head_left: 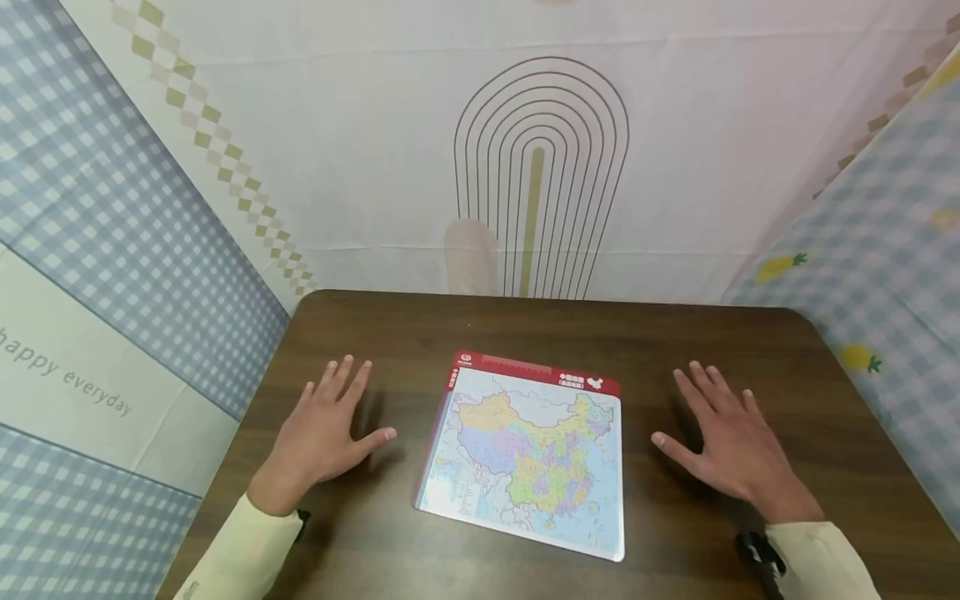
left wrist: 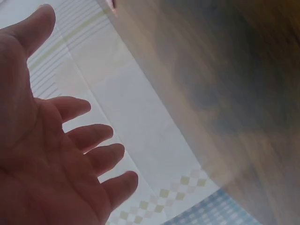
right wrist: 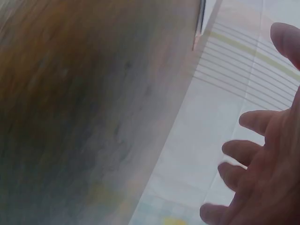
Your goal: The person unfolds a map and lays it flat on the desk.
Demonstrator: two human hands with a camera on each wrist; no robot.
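Note:
A flat map board with a red top border and a pastel-coloured map lies on the brown wooden table, slightly turned. To its left my left hand hovers with spread fingers, apart from the board. On the other side, my right hand is held the same way, fingers spread and touching nothing. The left wrist view shows the left palm bare, fingers extended. In the right wrist view the right hand holds nothing; a thin edge of the board shows at the top.
A white cloth with printed arches hangs behind the table. Blue checked cloth hangs at the left, and another checked cloth with yellow fruit prints at the right. Dark bands circle the wrists by the pale sleeves.

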